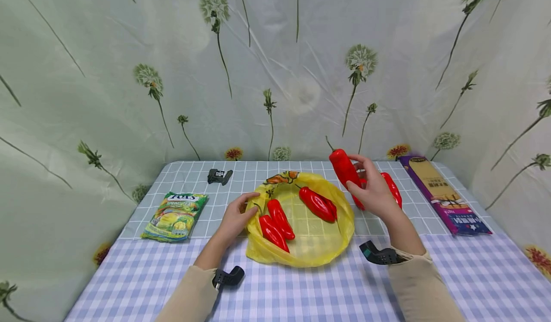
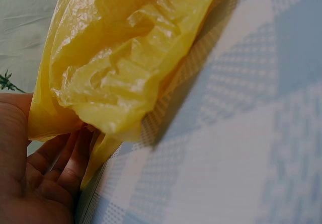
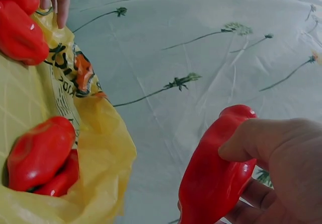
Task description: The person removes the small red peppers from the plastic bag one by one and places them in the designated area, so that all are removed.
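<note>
A yellow plastic bag (image 1: 316,260) lies spread wide on the table, its rim standing up in a ring. Inside it are several red peppers (image 1: 316,203), in two groups. At the bag's left rim my left hand (image 1: 236,216) pinches the plastic between thumb and fingers (image 2: 75,158). My right hand (image 1: 373,188) grips another red pepper (image 1: 343,166) above the bag's right rim, stem pointing up and left. In the right wrist view the thumb presses this pepper's side. More red peppers (image 1: 391,188) lie behind the right hand, partly hidden by it.
Left of the bag lies a green and yellow candy packet (image 1: 176,216). A small black object (image 1: 219,176) sits at the back left. On the right is a long purple and tan packet (image 1: 443,193). A floral curtain (image 1: 275,73) hangs behind the checked tablecloth (image 1: 301,293).
</note>
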